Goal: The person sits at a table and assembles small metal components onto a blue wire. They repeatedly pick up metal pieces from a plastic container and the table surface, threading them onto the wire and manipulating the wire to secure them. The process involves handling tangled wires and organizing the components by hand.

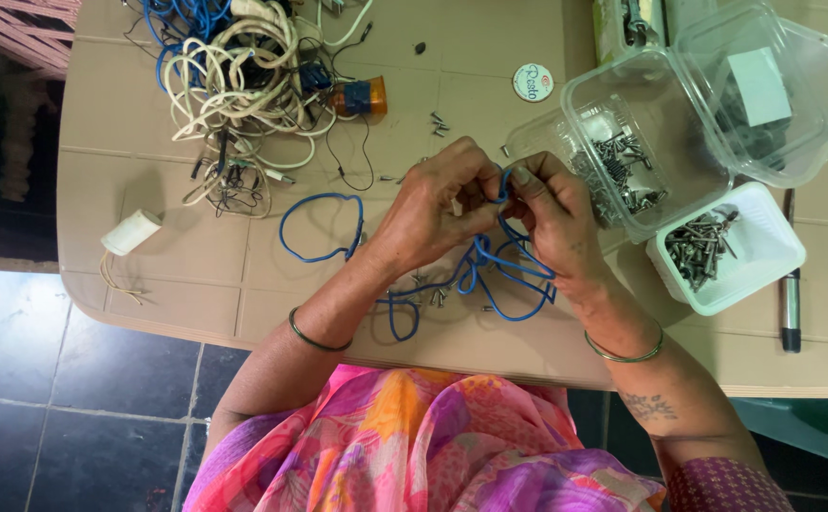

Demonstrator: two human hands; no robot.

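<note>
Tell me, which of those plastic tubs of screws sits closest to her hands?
The clear tub beside the right hand; the white tub lies farther right, nearer the pen.

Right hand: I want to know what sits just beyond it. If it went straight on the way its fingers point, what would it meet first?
The right hand points toward the left hand, fingertips nearly together on the blue wire. It would meet that hand's fingers first, though depth is unclear.
</note>
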